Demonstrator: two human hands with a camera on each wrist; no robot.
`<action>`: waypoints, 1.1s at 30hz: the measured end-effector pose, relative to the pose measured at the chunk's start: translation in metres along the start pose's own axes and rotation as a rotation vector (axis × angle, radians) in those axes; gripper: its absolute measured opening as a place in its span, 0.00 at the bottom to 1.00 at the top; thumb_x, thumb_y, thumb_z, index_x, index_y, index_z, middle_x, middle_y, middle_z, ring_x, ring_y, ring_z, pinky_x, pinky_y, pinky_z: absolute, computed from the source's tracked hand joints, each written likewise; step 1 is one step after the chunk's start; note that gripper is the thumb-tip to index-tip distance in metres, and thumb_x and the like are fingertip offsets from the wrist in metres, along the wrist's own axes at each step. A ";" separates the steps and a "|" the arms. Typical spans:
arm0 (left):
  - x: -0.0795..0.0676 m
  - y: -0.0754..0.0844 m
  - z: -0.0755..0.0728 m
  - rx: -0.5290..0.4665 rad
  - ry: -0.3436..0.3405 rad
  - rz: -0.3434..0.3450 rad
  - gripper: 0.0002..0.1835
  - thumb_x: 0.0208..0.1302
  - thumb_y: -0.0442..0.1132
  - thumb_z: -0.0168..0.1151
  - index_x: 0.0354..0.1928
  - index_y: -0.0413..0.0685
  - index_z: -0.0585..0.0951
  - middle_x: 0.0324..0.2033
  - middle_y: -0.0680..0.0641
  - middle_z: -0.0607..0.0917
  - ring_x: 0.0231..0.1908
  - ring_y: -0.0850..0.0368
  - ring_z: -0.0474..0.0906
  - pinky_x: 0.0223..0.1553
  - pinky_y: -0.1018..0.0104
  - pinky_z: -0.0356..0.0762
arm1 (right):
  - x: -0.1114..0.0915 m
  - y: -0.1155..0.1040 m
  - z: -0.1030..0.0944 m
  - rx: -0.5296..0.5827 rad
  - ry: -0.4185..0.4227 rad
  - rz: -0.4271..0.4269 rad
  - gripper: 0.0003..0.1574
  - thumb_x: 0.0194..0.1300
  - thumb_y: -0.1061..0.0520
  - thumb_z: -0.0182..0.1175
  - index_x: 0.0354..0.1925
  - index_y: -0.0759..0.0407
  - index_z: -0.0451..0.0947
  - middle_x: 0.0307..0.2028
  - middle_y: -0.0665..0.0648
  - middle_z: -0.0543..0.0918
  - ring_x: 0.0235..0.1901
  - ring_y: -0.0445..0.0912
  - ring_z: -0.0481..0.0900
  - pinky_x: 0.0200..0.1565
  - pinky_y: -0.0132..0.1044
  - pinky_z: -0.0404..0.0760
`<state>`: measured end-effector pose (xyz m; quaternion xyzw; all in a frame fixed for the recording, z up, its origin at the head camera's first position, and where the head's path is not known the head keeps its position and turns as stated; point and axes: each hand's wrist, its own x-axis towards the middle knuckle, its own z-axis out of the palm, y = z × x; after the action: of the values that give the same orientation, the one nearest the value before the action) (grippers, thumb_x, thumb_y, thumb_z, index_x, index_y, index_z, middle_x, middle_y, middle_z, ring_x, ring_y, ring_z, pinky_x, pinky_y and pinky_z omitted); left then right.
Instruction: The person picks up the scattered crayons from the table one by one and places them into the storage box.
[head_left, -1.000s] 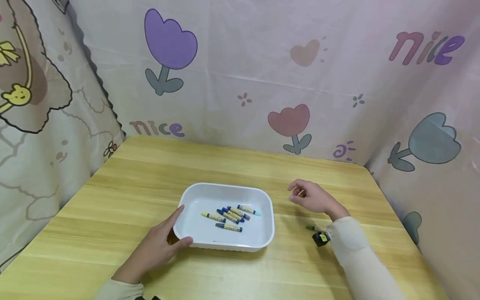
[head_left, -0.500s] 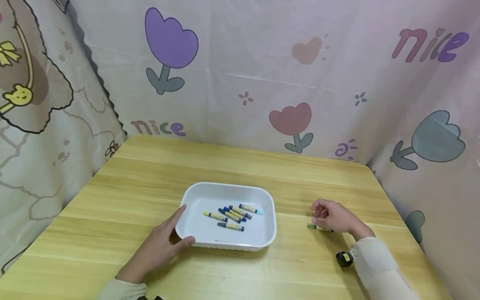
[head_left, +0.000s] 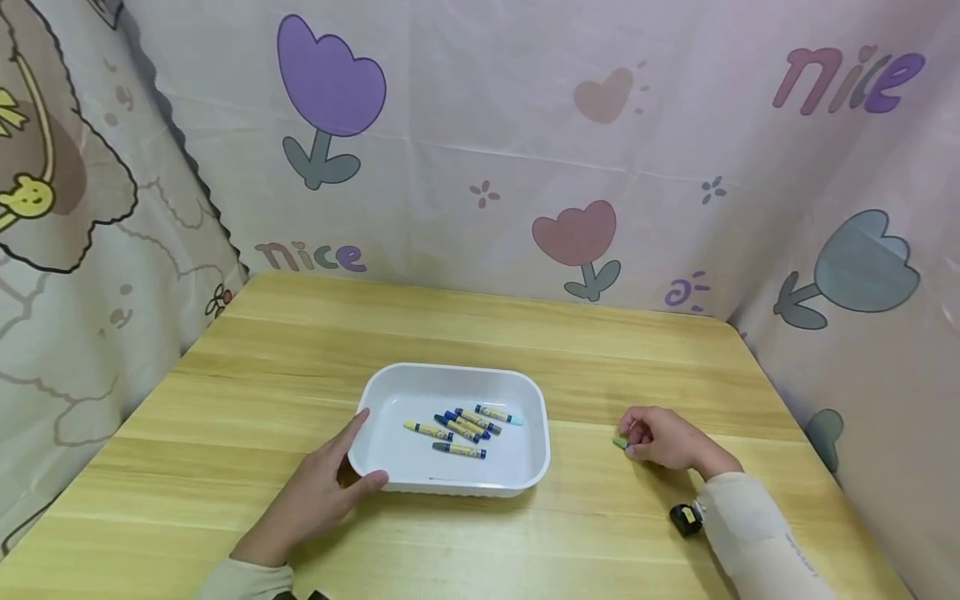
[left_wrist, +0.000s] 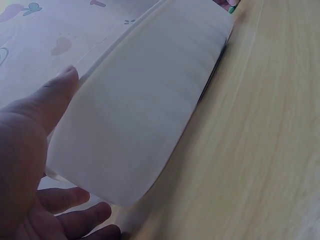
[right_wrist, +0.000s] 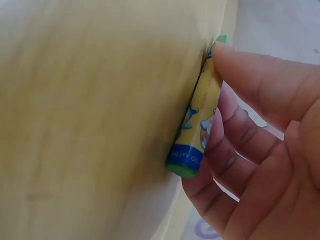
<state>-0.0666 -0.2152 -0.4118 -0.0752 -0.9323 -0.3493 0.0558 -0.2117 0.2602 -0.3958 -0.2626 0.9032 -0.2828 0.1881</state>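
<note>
A white plastic tray [head_left: 487, 488] stands on the table with several paper-wrapped oil pastels lying in it: yellow [head_left: 429, 431], grey [head_left: 459, 450], light blue [head_left: 498, 415] and a cluster of dark ones. My left hand [head_left: 315, 500] holds the tray's near left corner, thumb at the front rim, fingers along the left side. To the right of the tray, my right hand [head_left: 666, 439] pinches a green oil pastel [right_wrist: 192, 127] between thumb and fingers, close to the tabletop. Most of that pastel is hidden by the hand in the head view.
The wooden table [head_left: 300, 333] is backed by a printed curtain [head_left: 465, 108] on the far side and the left and right. A small black device [head_left: 686, 518] is attached at the right sleeve's wrist.
My right hand has moved right and toward me, coming down to the green oil pastel and taking it between thumb and fingers. The left hand and tray stay in place.
</note>
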 end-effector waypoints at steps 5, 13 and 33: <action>0.001 -0.001 0.002 -0.009 -0.002 -0.008 0.47 0.61 0.56 0.65 0.74 0.40 0.57 0.65 0.28 0.67 0.60 0.30 0.68 0.57 0.37 0.68 | 0.001 -0.005 -0.004 -0.034 -0.008 -0.032 0.09 0.62 0.67 0.62 0.42 0.62 0.75 0.29 0.50 0.76 0.27 0.41 0.72 0.29 0.33 0.75; 0.001 -0.001 0.002 -0.014 -0.012 -0.015 0.47 0.61 0.55 0.66 0.74 0.40 0.57 0.65 0.28 0.66 0.61 0.30 0.67 0.57 0.37 0.67 | 0.006 -0.017 -0.008 -0.020 0.014 -0.025 0.09 0.65 0.68 0.59 0.44 0.63 0.76 0.31 0.52 0.77 0.29 0.44 0.73 0.30 0.34 0.76; 0.001 -0.001 0.002 -0.018 -0.008 -0.015 0.47 0.61 0.56 0.65 0.74 0.40 0.57 0.63 0.27 0.68 0.57 0.34 0.72 0.55 0.39 0.71 | 0.033 -0.048 -0.013 -0.047 0.053 -0.069 0.12 0.64 0.66 0.60 0.47 0.65 0.75 0.33 0.52 0.79 0.32 0.44 0.76 0.35 0.38 0.78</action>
<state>-0.0674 -0.2145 -0.4133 -0.0700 -0.9300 -0.3576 0.0485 -0.2269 0.2126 -0.3629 -0.2901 0.9047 -0.2746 0.1479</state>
